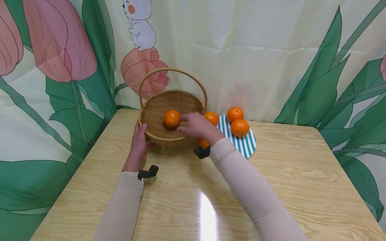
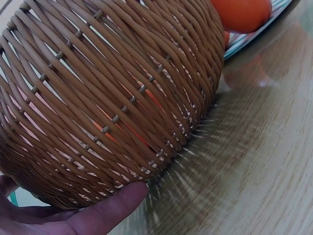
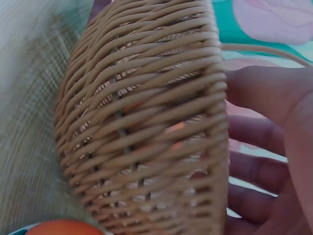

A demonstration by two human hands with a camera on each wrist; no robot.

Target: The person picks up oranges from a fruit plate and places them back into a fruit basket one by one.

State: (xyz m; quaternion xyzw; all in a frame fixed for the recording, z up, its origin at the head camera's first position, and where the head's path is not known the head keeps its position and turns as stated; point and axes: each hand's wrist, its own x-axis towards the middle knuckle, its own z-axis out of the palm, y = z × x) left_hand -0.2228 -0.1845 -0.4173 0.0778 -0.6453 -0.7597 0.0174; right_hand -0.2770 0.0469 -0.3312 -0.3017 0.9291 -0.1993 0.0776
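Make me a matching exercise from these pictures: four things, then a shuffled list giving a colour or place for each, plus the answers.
1. Left hand
2. Right hand
3. Basket
4. Plate

A. Green and white stripes
B. Over the basket's inside, next to an orange
C. Brown and woven
D. Holding the basket's left side

Pairs: 1-D, 2-B, 3-C, 4-A

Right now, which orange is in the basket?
The orange just left of the right hand in the head view, resting in the basket; the other visible oranges lie outside it.
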